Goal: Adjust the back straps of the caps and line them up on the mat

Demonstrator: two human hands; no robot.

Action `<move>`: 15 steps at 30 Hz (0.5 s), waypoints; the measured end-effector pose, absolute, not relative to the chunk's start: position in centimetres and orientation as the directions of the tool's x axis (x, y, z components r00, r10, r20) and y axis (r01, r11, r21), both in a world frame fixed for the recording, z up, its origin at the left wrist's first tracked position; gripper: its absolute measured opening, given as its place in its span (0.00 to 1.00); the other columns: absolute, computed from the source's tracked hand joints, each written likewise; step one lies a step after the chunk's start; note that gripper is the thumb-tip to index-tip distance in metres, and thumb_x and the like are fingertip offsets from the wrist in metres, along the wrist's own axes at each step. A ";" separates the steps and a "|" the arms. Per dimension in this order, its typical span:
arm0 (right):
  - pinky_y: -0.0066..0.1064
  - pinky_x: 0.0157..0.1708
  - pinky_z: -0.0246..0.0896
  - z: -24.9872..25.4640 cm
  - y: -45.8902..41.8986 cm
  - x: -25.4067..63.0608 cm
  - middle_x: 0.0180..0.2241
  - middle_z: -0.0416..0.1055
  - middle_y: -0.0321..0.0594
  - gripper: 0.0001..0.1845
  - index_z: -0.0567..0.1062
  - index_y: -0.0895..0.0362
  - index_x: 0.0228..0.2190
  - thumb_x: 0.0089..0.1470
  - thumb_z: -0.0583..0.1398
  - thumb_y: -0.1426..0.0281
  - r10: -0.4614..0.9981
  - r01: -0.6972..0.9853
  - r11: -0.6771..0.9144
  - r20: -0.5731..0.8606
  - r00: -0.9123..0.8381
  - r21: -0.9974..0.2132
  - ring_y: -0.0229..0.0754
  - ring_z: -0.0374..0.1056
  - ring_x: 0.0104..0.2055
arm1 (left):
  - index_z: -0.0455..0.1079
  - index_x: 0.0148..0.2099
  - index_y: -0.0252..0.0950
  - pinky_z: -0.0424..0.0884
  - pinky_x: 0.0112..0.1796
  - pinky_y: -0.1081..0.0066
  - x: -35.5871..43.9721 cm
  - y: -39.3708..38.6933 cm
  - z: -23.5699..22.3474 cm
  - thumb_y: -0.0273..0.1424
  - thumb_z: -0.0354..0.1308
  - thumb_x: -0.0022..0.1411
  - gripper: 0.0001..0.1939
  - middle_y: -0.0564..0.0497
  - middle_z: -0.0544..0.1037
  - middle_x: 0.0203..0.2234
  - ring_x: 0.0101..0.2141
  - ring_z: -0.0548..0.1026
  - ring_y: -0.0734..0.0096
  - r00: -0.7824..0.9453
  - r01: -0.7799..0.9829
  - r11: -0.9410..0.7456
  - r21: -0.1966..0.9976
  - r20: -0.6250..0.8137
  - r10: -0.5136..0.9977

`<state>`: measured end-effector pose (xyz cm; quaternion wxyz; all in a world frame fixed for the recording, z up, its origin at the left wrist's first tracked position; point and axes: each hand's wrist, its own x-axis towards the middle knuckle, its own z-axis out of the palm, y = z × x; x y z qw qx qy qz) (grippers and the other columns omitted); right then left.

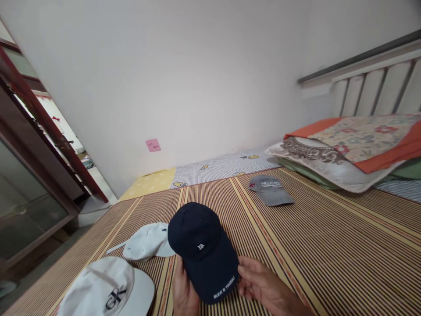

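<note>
A navy baseball cap with small white lettering on its front and white words along the brim is held up between both my hands. My left hand grips its left side from beneath, its fingers partly hidden under the cap. At the brim's right edge, my right hand pinches with thumb and fingers. Just left of it lies a pale cap with a small dark emblem, partly behind the navy one. Nearer me at the lower left is a white cap with black letters.
A grey cap lies farther back on the striped mat. Stacked pillows are at the right, below a radiator. A pink note is on the wall, and a doorway stands at the left.
</note>
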<state>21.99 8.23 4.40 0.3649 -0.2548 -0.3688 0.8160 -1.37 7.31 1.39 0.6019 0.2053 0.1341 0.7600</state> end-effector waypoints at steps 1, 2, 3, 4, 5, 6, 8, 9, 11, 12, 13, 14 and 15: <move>0.20 0.17 0.50 4.4 8.0 21.7 0.23 0.72 0.31 0.25 0.80 0.57 0.34 0.42 0.76 0.52 0.792 -0.422 -0.462 -0.148 -0.593 -0.780 0.31 0.68 0.21 | 0.67 0.64 0.53 0.53 0.68 0.63 -1.3 7.3 1.5 0.41 0.42 0.77 0.21 0.51 0.81 0.51 0.49 0.82 0.66 -0.182 -0.867 -0.238 0.438 0.167 0.969; 0.20 0.16 0.47 4.4 7.9 21.5 0.22 0.70 0.30 0.26 0.80 0.57 0.34 0.40 0.77 0.53 0.797 -0.434 -0.466 -0.153 -0.584 -0.771 0.29 0.65 0.20 | 0.67 0.65 0.53 0.53 0.68 0.63 -1.1 7.2 1.7 0.42 0.41 0.77 0.21 0.51 0.81 0.51 0.50 0.82 0.66 -0.161 -0.876 -0.228 0.424 0.189 0.969; 0.20 0.16 0.47 4.4 7.9 21.5 0.23 0.70 0.30 0.26 0.81 0.57 0.35 0.40 0.77 0.54 0.800 -0.447 -0.475 -0.161 -0.578 -0.758 0.29 0.64 0.20 | 0.66 0.66 0.51 0.52 0.68 0.62 -1.0 7.1 1.8 0.42 0.40 0.77 0.23 0.50 0.81 0.52 0.51 0.81 0.66 -0.134 -0.885 -0.211 0.416 0.208 0.969; 0.19 0.17 0.47 4.3 8.0 21.5 0.23 0.71 0.30 0.25 0.81 0.57 0.36 0.40 0.78 0.55 0.802 -0.464 -0.486 -0.169 -0.572 -0.741 0.28 0.64 0.20 | 0.67 0.66 0.51 0.52 0.69 0.61 -0.8 7.1 2.0 0.44 0.39 0.77 0.24 0.49 0.82 0.52 0.52 0.81 0.65 -0.111 -0.889 -0.195 0.415 0.219 0.969; 0.19 0.18 0.49 4.3 8.1 21.5 0.25 0.72 0.31 0.25 0.81 0.57 0.36 0.40 0.78 0.56 0.809 -0.486 -0.493 -0.174 -0.562 -0.722 0.28 0.64 0.21 | 0.68 0.65 0.51 0.51 0.69 0.59 -0.6 7.0 2.1 0.45 0.38 0.77 0.25 0.48 0.82 0.52 0.53 0.80 0.63 -0.096 -0.889 -0.183 0.420 0.219 0.971; 0.19 0.19 0.51 4.2 8.3 21.7 0.26 0.73 0.32 0.24 0.82 0.57 0.37 0.40 0.78 0.58 0.818 -0.511 -0.494 -0.177 -0.547 -0.703 0.28 0.65 0.22 | 0.70 0.64 0.51 0.51 0.69 0.57 -0.3 7.0 2.3 0.46 0.39 0.76 0.25 0.48 0.82 0.52 0.54 0.80 0.62 -0.088 -0.887 -0.172 0.430 0.208 0.974; 0.19 0.21 0.56 4.1 8.8 21.9 0.27 0.73 0.32 0.23 0.82 0.56 0.37 0.41 0.78 0.60 0.840 -0.557 -0.476 -0.166 -0.516 -0.681 0.28 0.65 0.22 | 0.75 0.60 0.52 0.54 0.68 0.55 0.4 7.1 2.6 0.49 0.42 0.74 0.25 0.48 0.83 0.53 0.55 0.79 0.59 -0.098 -0.876 -0.157 0.455 0.151 0.984; 0.19 0.22 0.57 4.1 9.2 22.1 0.27 0.73 0.31 0.22 0.82 0.56 0.37 0.42 0.78 0.61 0.852 -0.577 -0.459 -0.151 -0.501 -0.676 0.28 0.65 0.22 | 0.77 0.59 0.51 0.58 0.67 0.55 0.7 7.1 2.7 0.51 0.44 0.73 0.25 0.47 0.82 0.53 0.56 0.78 0.58 -0.111 -0.871 -0.150 0.468 0.110 0.988; 0.19 0.23 0.60 4.4 10.3 22.5 0.26 0.73 0.31 0.19 0.82 0.56 0.37 0.44 0.78 0.64 0.873 -0.609 -0.424 -0.124 -0.471 -0.671 0.28 0.65 0.23 | 0.78 0.58 0.46 0.67 0.62 0.56 1.5 7.3 3.0 0.54 0.47 0.71 0.28 0.43 0.82 0.55 0.56 0.78 0.55 -0.157 -0.858 -0.143 0.494 0.013 0.987; 0.19 0.24 0.61 4.6 11.0 22.7 0.26 0.73 0.31 0.18 0.82 0.56 0.37 0.45 0.78 0.66 0.886 -0.625 -0.407 -0.121 -0.448 -0.666 0.29 0.66 0.23 | 0.78 0.58 0.43 0.73 0.57 0.58 1.8 7.4 3.1 0.54 0.49 0.70 0.29 0.41 0.82 0.54 0.55 0.79 0.55 -0.176 -0.854 -0.132 0.503 -0.040 0.984; 0.20 0.24 0.63 4.8 11.8 22.9 0.26 0.73 0.32 0.16 0.82 0.56 0.36 0.45 0.77 0.68 0.900 -0.646 -0.390 -0.123 -0.418 -0.657 0.29 0.66 0.23 | 0.78 0.58 0.41 0.76 0.52 0.61 2.0 7.5 3.2 0.53 0.50 0.70 0.29 0.38 0.82 0.53 0.52 0.80 0.56 -0.187 -0.854 -0.117 0.507 -0.088 0.978; 0.20 0.24 0.64 5.1 12.8 23.2 0.26 0.73 0.32 0.15 0.82 0.56 0.35 0.45 0.77 0.71 0.915 -0.670 -0.372 -0.132 -0.381 -0.643 0.30 0.67 0.24 | 0.78 0.57 0.38 0.78 0.47 0.63 2.1 7.5 3.3 0.51 0.52 0.71 0.27 0.37 0.83 0.50 0.49 0.81 0.57 -0.186 -0.856 -0.097 0.507 -0.128 0.974; 0.20 0.24 0.66 5.4 13.9 23.4 0.26 0.73 0.32 0.14 0.81 0.56 0.34 0.45 0.77 0.73 0.929 -0.695 -0.352 -0.142 -0.343 -0.627 0.30 0.67 0.24 | 0.78 0.56 0.36 0.78 0.42 0.66 2.1 7.5 3.4 0.49 0.53 0.71 0.26 0.37 0.84 0.46 0.44 0.82 0.59 -0.183 -0.858 -0.080 0.507 -0.158 0.970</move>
